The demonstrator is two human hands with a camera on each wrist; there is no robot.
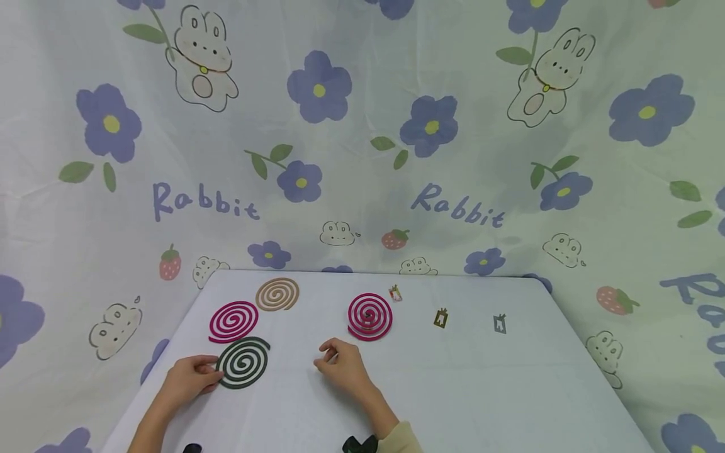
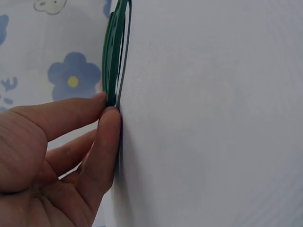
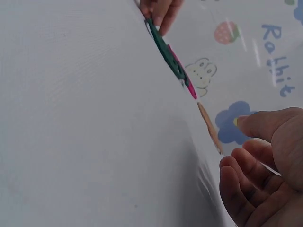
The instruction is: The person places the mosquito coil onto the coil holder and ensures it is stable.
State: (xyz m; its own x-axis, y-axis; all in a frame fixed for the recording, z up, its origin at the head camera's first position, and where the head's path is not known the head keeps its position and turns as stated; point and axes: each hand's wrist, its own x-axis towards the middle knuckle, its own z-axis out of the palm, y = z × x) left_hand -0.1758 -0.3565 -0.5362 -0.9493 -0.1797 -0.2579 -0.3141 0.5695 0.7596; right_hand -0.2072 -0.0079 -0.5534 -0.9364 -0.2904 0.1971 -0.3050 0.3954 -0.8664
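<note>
evidently, step in hand: picking up or setting down a dark green, flat, round spiral coil [image 1: 242, 363]; unclear which.
left hand [image 1: 189, 379]: pinching the coil's left edge between thumb and fingertips.
right hand [image 1: 344, 366]: holding nothing, loosely bent, well apart from the coil.
next move: probably calls for a level lift or gentle release, without bending the thin turns.
green coil: at the left of the white tabletop [image 1: 481, 390], just nearer than a magenta spiral [image 1: 232, 321]; evenly wound, outer tail at upper right, material uncertain.
</note>
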